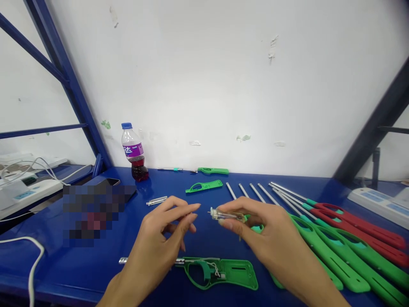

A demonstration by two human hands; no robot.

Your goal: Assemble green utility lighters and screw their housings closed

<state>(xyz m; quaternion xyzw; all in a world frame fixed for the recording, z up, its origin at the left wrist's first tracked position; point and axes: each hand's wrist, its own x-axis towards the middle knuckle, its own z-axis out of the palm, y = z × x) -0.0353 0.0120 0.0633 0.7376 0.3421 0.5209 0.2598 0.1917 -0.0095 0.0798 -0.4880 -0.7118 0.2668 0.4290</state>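
My right hand (268, 226) pinches a small clear lighter fuel tank (225, 214) between thumb and forefinger, its pale valve end pointing left. Just left of that end is my left hand (166, 230), its fingers bent and slightly apart, with nothing visible in them. Below both hands lies an opened green gas lighter (238, 273), its trigger and wires exposed and its metal tube running under my left wrist. Beyond my left hand rests another clear tank (156, 201) on the blue table.
Several green lighters (341, 256) and red lighters (361, 226) lie fanned out at the right. Green shell halves (206, 186) and a lighter tube (171, 169) lie towards the wall. A drink bottle (136, 153) stands back left; a white cable (40, 256) crosses the left edge. A power strip (380, 204) sits far right.
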